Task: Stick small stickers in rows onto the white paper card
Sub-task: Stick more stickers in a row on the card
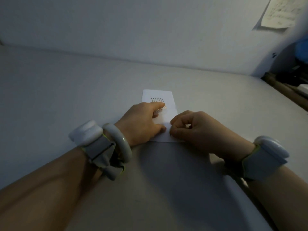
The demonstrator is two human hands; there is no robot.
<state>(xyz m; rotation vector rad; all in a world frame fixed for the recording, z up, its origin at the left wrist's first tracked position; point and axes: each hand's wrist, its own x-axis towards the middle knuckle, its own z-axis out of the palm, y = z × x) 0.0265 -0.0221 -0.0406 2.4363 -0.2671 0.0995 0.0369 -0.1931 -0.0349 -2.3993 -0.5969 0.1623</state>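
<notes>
Pressing card (168, 97) w/ both hands (141, 124), table (66, 97) around.

Handwriting on the wall note (281, 13) is too blurred to read.

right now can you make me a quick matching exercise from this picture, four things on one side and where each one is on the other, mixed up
Things:
1. white paper card
2. left hand
3. right hand
4. paper note

Places:
a. on the wall, top right
b. forefinger pressing on the sticker rows
c. flat on the table
d. fingers curled at the card's near right corner

Pairs: 1-c, 2-b, 3-d, 4-a
</notes>
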